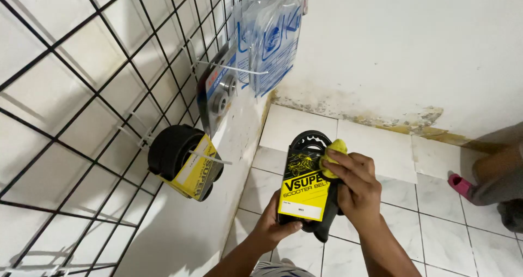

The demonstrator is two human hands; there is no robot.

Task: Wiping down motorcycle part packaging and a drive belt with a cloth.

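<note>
While the fingers of the right hand (357,187) are curling closed around a small yellow cloth (333,156), they are pressing it against the upper right edge of a black toothed drive belt (308,145). A yellow and black cardboard sleeve (303,188) is wrapping the belt's middle, and the cloth is touching the belt just above that sleeve. The left hand (275,222) is gripping the belt's lower end from underneath, its thumb lying across the sleeve's bottom edge and its other fingers closing behind the pack. Both forearms are rising from the near edge of the view, so the belt is being held in the air at centre, over a white tiled floor (392,211).

To the left, a black wire grid panel (81,119) is leaning against the white wall. A second coiled black belt in a yellow sleeve (185,162) is hanging on the grid, fastened with a white cable tie, near the held belt but apart from it. Farther up the grid, a carded pack with round metal parts (218,91) and clear blue-printed packets (272,37) are hanging. At the far right, another person's leg (498,181) and a pink slipper (460,185) are resting on the floor, well apart from the hands.
</note>
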